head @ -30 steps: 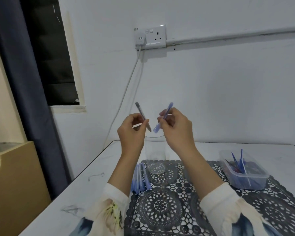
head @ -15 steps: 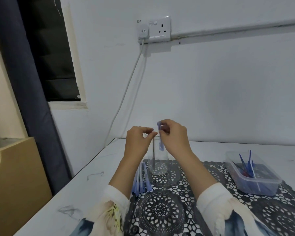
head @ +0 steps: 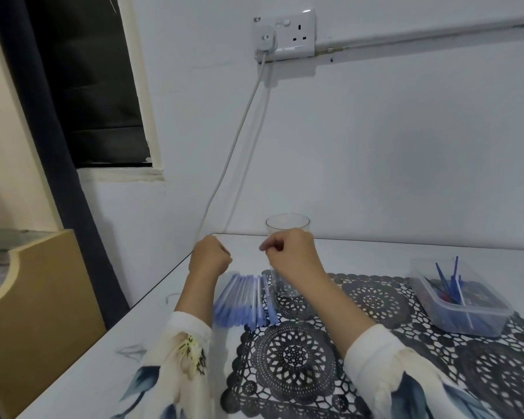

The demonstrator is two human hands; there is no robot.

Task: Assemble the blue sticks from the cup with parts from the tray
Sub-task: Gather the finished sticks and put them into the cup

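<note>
The head camera shows both hands hovering over the white table. They are just behind a row of blue sticks laid side by side at the left edge of the dark lace placemat. The row is probably finished work, parked within easy reach.

The left hand is curled into a fist with its back to the camera, so I cannot tell whether anything lies inside it. The right hand hangs in front of the clear cup. Its fingers are curled, with thumb and forefinger tips together as if pinching something thin. Nothing shows between them, so what it holds is uncertain too.

The cup stands upright at the placemat's far edge and looks empty, though the hand hides its lower part. The tray sits well apart on the right. Blue parts poke up in it, handy to the right hand.
</note>
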